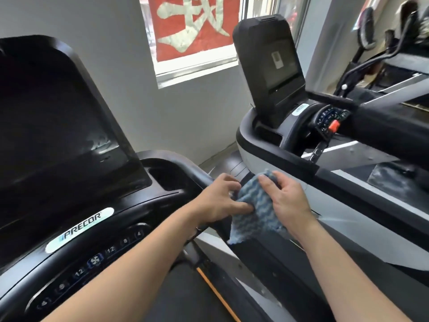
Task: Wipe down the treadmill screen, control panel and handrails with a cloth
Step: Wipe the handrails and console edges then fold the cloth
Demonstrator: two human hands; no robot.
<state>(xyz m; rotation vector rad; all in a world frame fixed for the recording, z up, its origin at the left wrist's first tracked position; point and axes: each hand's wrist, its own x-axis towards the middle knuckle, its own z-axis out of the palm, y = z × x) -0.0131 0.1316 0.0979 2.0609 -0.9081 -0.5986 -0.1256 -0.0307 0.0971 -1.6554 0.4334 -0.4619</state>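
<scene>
A blue wavy-textured cloth [255,210] hangs over the right handrail [199,176] of the black treadmill. My left hand [220,201] pinches the cloth's left edge with thumb and fingers. My right hand [285,201] holds the cloth's right side, fingers curled over its top. The dark treadmill screen [53,126] fills the left of the view. Below it curves the control panel [97,259] with a brand badge and numbered buttons.
A second treadmill [274,159] stands close on the right, with its own screen [271,66], a red stop clip [334,125] and a black handrail [390,131]. A window with a red poster [195,26] is on the grey wall ahead. The belt with an orange stripe [216,296] lies below.
</scene>
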